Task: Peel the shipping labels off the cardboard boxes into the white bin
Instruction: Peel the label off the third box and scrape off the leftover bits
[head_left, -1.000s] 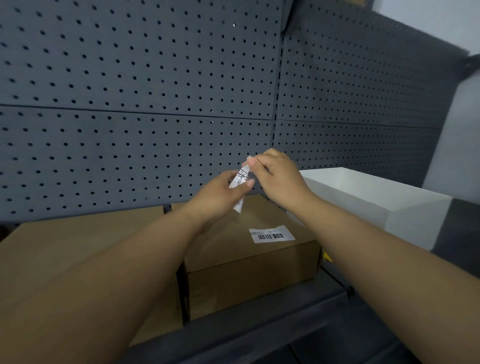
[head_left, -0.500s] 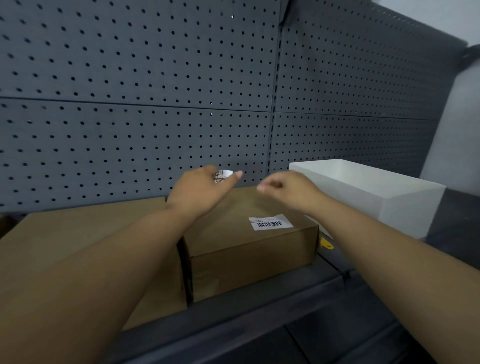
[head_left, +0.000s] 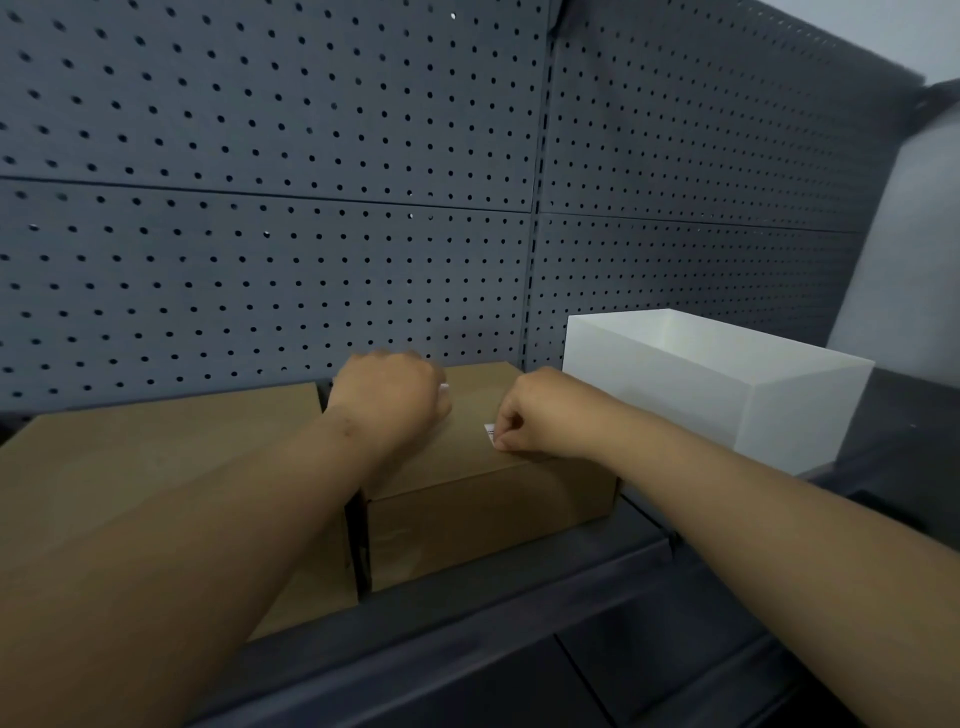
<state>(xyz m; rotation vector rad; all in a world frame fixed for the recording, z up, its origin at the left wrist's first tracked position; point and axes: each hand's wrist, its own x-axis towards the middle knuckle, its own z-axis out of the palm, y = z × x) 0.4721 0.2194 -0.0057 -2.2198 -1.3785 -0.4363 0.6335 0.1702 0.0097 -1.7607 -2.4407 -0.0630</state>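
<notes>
Two brown cardboard boxes sit side by side on the dark shelf: a wide left box (head_left: 171, 457) and a smaller right box (head_left: 483, 514). My left hand (head_left: 389, 402) rests fisted on the right box's top, with a sliver of a peeled white label (head_left: 443, 387) showing at its fingers. My right hand (head_left: 540, 418) lies over the barcode label (head_left: 489, 432) on that box, fingertips pinching its left edge; most of the label is hidden under the hand. The white bin (head_left: 769, 410) stands to the right, open side up.
A grey pegboard wall (head_left: 311, 234) rises close behind the boxes and bin. The dark shelf's front lip (head_left: 519, 613) runs below the boxes. A pale wall (head_left: 904, 249) shows at the far right.
Both hands dropped from mid-air onto the right box. My left hand kept the peeled label and closed around it. My right hand let go of it and came down onto the barcode label.
</notes>
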